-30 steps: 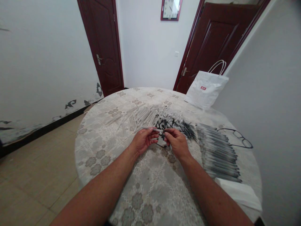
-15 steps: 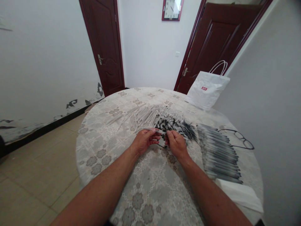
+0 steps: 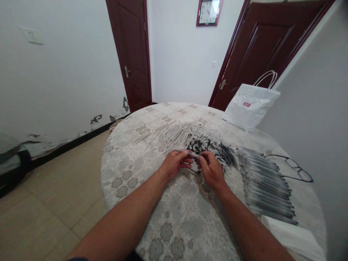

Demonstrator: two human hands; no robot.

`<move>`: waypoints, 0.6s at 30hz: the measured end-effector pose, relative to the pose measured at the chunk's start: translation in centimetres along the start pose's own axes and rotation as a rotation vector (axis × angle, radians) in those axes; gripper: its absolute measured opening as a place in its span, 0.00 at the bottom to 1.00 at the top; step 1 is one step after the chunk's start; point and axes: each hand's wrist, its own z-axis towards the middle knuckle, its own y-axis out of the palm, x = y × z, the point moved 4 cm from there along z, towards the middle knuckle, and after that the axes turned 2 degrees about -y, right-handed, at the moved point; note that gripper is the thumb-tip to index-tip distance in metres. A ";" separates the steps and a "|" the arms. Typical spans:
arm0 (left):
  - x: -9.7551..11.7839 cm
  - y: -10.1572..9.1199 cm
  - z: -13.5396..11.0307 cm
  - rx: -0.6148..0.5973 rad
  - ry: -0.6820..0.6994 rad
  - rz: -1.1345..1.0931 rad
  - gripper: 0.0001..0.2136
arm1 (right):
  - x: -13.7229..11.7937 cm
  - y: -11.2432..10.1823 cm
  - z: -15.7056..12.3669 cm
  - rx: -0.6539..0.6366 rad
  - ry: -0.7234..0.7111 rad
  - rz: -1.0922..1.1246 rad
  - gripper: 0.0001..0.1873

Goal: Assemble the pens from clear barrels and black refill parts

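Over the near edge of the loose pen parts, my left hand [image 3: 175, 165] is closed on a whitish pen barrel [image 3: 193, 154] lying crosswise. My right hand [image 3: 211, 169] pinches the barrel's right end between thumb and fingers; any small part inside that pinch is hidden. Just beyond the hands lies a heap of white barrels [image 3: 174, 136]. Small white and black pieces [image 3: 203, 139] are piled to its right. Thin dark refills [image 3: 228, 155] fan out beside them. A dark thin piece lies on the cloth below the hands.
Many assembled-looking pens [image 3: 268, 185] lie in a row to the right, with eyeglasses [image 3: 296, 168] beyond. A white paper bag [image 3: 251, 105] stands at the back right. A folded white item [image 3: 293, 233] lies near right. The round table has a patterned cloth [image 3: 174, 214].
The whole view has shifted, so the table and hands appear farther right. Both hands keep the barrel between them; the right hand's fingers have turned slightly around its end.
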 end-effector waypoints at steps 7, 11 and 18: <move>-0.2 0.1 0.0 -0.039 -0.024 0.004 0.16 | 0.6 0.0 -0.1 -0.053 0.043 -0.019 0.24; -0.1 0.1 0.0 -0.016 -0.014 -0.018 0.16 | 0.6 -0.3 -0.3 -0.028 0.010 -0.021 0.20; 0.0 0.2 -0.1 -0.021 -0.014 -0.040 0.16 | 0.6 -0.2 -0.3 -0.035 -0.048 -0.109 0.16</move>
